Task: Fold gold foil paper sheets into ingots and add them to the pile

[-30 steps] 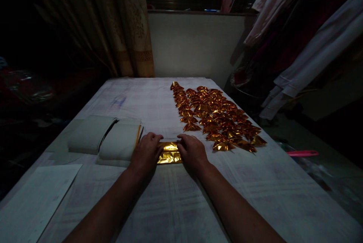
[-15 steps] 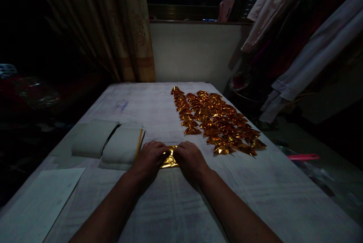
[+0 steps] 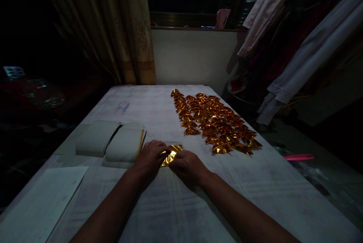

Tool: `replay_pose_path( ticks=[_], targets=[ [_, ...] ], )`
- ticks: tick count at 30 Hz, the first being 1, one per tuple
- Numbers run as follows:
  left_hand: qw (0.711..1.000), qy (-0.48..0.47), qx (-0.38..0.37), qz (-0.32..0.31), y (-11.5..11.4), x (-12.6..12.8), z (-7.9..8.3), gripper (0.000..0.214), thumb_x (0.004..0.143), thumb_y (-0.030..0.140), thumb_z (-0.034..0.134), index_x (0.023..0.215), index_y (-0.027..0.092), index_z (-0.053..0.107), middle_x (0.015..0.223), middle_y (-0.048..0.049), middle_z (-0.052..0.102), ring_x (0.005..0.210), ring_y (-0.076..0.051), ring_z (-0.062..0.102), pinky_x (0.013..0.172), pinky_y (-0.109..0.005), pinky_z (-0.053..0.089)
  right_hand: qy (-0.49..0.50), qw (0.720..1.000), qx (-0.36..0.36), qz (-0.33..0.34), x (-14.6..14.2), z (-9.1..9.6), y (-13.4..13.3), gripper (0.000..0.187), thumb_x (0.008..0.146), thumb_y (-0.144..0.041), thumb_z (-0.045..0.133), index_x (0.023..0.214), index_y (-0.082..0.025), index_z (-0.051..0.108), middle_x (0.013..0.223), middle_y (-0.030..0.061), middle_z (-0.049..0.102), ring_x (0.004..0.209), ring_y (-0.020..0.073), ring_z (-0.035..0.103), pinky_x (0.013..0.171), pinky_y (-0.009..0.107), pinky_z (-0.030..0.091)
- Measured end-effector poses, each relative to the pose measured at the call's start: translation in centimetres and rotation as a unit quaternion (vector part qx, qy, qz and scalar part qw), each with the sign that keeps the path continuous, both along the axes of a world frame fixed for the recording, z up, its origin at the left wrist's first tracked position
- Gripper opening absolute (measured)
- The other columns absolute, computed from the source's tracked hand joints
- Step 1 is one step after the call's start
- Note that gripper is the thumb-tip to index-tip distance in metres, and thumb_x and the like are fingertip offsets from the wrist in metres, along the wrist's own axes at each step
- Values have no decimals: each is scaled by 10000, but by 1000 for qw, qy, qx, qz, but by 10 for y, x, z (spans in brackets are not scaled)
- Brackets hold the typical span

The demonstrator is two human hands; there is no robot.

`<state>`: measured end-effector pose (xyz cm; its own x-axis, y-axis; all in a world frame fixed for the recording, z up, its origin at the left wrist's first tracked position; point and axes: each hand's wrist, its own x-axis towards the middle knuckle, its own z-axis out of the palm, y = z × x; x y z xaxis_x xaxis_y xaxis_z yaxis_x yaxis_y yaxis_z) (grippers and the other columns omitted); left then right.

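A small gold foil sheet [image 3: 171, 153] lies partly folded on the cloth-covered table [image 3: 176, 205], near its middle. My left hand [image 3: 151, 156] presses on the sheet's left part with curled fingers. My right hand [image 3: 185, 164] pinches its lower right part, fingers closed on the foil. Both hands touch each other over the sheet. Several folded gold foil pieces [image 3: 214, 122] lie in rows beyond my right hand.
Two pale paper stacks [image 3: 112, 143] lie left of my hands, with a white sheet [image 3: 42, 201] at the near left corner. A curtain [image 3: 113, 27] hangs at the back left. Clothes [image 3: 297, 46] hang at the right. A pink tool [image 3: 298, 157] lies beside the table.
The wide gold strip has been folded inward into a smaller shape. My hands have come together over it, the right sliding left and nearer. The view has tilted slightly.
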<state>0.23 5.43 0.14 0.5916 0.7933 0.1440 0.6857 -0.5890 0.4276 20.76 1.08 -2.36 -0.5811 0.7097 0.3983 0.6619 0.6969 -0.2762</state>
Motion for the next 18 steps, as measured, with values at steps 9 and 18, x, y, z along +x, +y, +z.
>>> replay_pose_path(
  ticks=[9,18],
  targets=[
    [999,-29,-21,8,-2,0,2,195,930,281,592,1029,263,760,1081,-56,732,1044,-239,598,927,-387,399,-19,1000,-4,7,-9,20,-17,199,908,-340,633,1070,-240,692,1076,61,651,979,228,550,841,371,404],
    [999,-20,-22,16,-3,1,4,194,918,288,594,1016,259,758,1097,-62,729,1056,-241,599,948,-398,404,-34,998,-17,40,-5,20,-30,237,927,-385,613,1090,-220,663,1105,69,639,974,235,553,843,388,423]
  ],
)
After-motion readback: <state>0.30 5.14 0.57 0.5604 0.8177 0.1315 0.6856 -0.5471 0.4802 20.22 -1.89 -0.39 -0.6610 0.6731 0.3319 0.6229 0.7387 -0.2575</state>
